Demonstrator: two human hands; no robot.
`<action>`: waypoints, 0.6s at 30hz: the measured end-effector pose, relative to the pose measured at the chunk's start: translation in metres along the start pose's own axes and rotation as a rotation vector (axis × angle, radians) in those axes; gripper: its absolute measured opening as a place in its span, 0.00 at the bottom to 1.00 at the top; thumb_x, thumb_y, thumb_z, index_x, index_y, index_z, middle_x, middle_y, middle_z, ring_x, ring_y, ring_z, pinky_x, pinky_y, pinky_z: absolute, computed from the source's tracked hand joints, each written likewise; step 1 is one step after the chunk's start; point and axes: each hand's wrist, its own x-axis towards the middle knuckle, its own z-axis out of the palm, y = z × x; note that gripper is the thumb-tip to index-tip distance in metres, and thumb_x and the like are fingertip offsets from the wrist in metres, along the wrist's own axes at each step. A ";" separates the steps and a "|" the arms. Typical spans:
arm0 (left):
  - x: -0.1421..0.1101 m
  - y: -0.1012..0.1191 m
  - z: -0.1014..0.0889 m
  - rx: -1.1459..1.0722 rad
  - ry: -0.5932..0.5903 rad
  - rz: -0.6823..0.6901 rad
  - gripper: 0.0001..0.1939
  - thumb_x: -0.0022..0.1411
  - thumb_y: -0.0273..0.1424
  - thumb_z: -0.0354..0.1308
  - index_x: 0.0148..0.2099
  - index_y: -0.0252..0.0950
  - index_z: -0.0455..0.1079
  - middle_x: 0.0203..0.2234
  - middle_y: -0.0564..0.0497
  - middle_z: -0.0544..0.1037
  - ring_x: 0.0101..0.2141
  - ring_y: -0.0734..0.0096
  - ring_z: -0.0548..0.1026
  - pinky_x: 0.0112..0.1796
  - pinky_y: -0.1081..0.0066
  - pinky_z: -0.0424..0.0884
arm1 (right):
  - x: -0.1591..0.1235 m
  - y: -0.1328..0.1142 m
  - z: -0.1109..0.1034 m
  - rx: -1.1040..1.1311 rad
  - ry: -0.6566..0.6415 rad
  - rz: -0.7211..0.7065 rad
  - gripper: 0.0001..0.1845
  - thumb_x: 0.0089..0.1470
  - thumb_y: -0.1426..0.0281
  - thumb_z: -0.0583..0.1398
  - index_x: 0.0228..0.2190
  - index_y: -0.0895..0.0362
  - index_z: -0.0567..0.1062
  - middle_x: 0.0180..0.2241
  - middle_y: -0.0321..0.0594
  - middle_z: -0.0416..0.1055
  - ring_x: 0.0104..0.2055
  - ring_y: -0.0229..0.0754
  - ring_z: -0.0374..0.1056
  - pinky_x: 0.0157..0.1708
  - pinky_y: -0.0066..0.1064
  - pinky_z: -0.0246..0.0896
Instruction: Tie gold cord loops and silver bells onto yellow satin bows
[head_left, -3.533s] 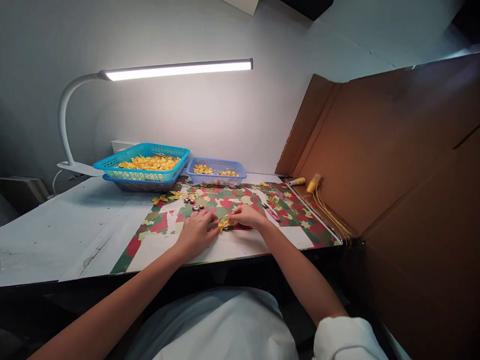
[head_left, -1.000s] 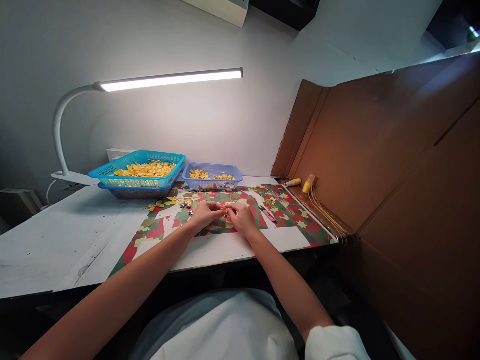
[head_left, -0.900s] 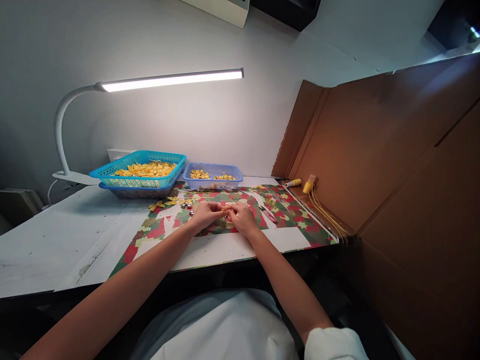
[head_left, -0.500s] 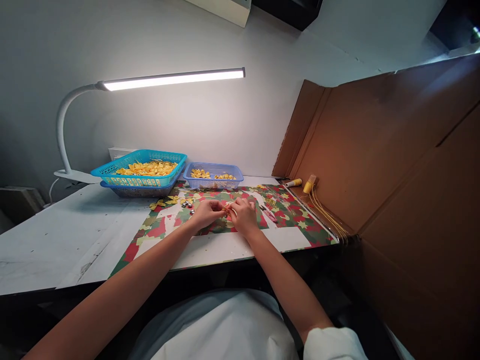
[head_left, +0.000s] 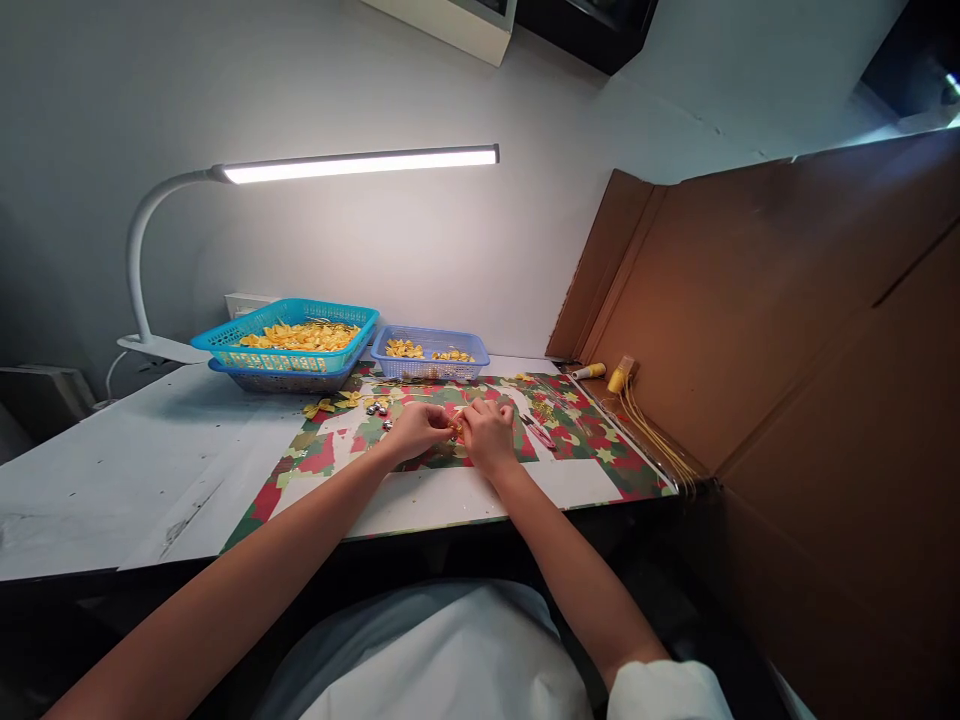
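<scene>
At the far left corner of the bench (head_left: 97, 470), you have the lamp (head_left: 360, 165), its lit bar reaching across above the far edge. Next along that edge sits the turquoise basket (head_left: 292, 362), heaped with yellow bows and resting on a darker blue basket (head_left: 289, 381) beneath. Nearer you, a few loose bows (head_left: 324, 406) lie on the patterned sheet (head_left: 577, 435), with some small silver bells (head_left: 379, 409) between them and your left hand (head_left: 418, 430). That hand is pinched, thumb and finger closed on a small gold piece (head_left: 456, 428) that your fingers mostly hide. Past it, by the far edge, stands the small periwinkle basket (head_left: 431, 366) with more yellow bits. The gold piece sits right between your two sets of fingertips, over the sheet, well in from the bench's near edge; your right hand (head_left: 489, 432) looks closed on its other side, though exactly which part it grips you can't tell from here. You seem to be in the fine fingertip stage, shaping or fastening that piece; the next move calls for a steady left grip and small, precise work from the right. Farther right lie the pink-handled cutters (head_left: 538, 432), then some yellow cords (head_left: 656, 430) along the bench's right edge, beside the upright cardboard (head_left: 787, 320).
</scene>
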 end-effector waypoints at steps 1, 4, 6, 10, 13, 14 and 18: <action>0.000 0.001 0.000 0.007 0.004 -0.002 0.12 0.43 0.37 0.62 0.18 0.34 0.68 0.14 0.56 0.69 0.18 0.78 0.62 0.20 0.75 0.54 | 0.000 0.000 0.000 -0.007 -0.002 0.002 0.10 0.63 0.71 0.51 0.36 0.55 0.73 0.40 0.40 0.71 0.44 0.44 0.59 0.42 0.38 0.44; -0.002 0.004 0.000 0.022 0.021 0.000 0.10 0.42 0.35 0.61 0.17 0.35 0.68 0.13 0.56 0.68 0.17 0.78 0.62 0.20 0.75 0.55 | -0.001 -0.001 0.001 -0.031 -0.015 0.007 0.10 0.62 0.71 0.51 0.36 0.56 0.72 0.42 0.43 0.70 0.45 0.46 0.58 0.42 0.40 0.45; -0.002 0.005 0.000 0.018 0.030 -0.004 0.08 0.42 0.33 0.60 0.17 0.35 0.69 0.13 0.57 0.69 0.17 0.78 0.63 0.20 0.76 0.56 | -0.001 -0.001 0.001 -0.041 -0.024 0.010 0.10 0.62 0.72 0.51 0.37 0.56 0.72 0.44 0.46 0.69 0.46 0.48 0.57 0.43 0.41 0.46; -0.003 0.003 -0.001 0.013 0.051 -0.018 0.06 0.41 0.32 0.60 0.19 0.35 0.71 0.13 0.56 0.71 0.17 0.77 0.64 0.20 0.76 0.57 | -0.003 -0.002 -0.001 -0.027 -0.049 0.010 0.10 0.62 0.72 0.51 0.38 0.56 0.72 0.49 0.47 0.66 0.49 0.50 0.55 0.47 0.43 0.46; -0.003 0.002 -0.001 0.018 0.055 -0.017 0.06 0.41 0.33 0.60 0.19 0.35 0.71 0.13 0.56 0.71 0.17 0.77 0.64 0.19 0.76 0.56 | -0.003 -0.002 -0.001 -0.008 -0.057 0.017 0.10 0.61 0.72 0.51 0.39 0.56 0.72 0.50 0.47 0.65 0.51 0.50 0.55 0.49 0.44 0.45; -0.003 0.002 -0.001 0.020 0.054 -0.016 0.06 0.41 0.33 0.60 0.19 0.36 0.71 0.13 0.56 0.71 0.17 0.77 0.64 0.19 0.76 0.56 | -0.003 -0.002 -0.002 0.003 -0.050 0.020 0.10 0.61 0.73 0.51 0.39 0.56 0.72 0.50 0.47 0.65 0.51 0.50 0.55 0.49 0.44 0.46; -0.003 0.006 -0.001 0.083 0.065 0.018 0.05 0.41 0.30 0.59 0.17 0.36 0.69 0.13 0.56 0.71 0.18 0.76 0.64 0.21 0.75 0.58 | -0.004 -0.004 -0.002 0.037 -0.022 0.033 0.12 0.62 0.73 0.49 0.38 0.57 0.72 0.50 0.47 0.65 0.50 0.50 0.55 0.49 0.44 0.47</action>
